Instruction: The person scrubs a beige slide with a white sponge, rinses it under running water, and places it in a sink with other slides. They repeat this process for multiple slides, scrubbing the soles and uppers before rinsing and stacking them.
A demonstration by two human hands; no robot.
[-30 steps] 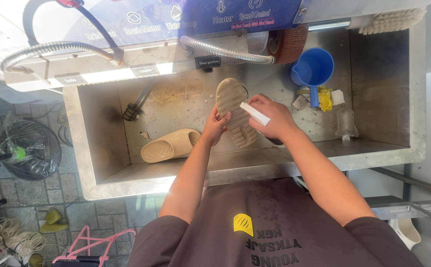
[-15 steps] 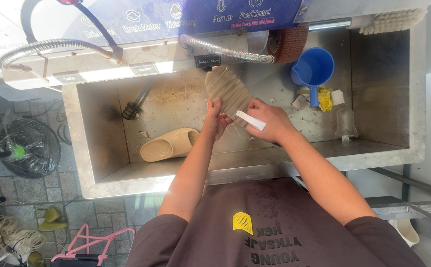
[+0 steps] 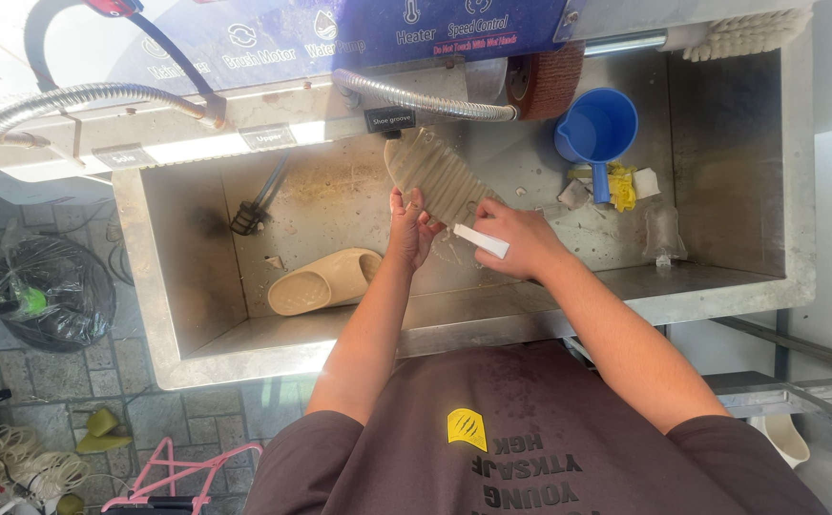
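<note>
Scrubbing a beige slide [image 3: 440, 176] over the steel sink [image 3: 721, 286].
My left hand [image 3: 408, 229] grips it sole-up; my right hand [image 3: 521, 238] clenches a white brush [image 3: 480, 241].

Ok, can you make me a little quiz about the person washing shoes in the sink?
1. True or false: the left hand holds a slipper sole-up.
2. What colour is the jug? A) red B) blue C) green
3. Where does the second slipper lie?

Key
1. True.
2. B.
3. On the floor of the sink, left of the hands. The right hand holds a white brush.
</note>
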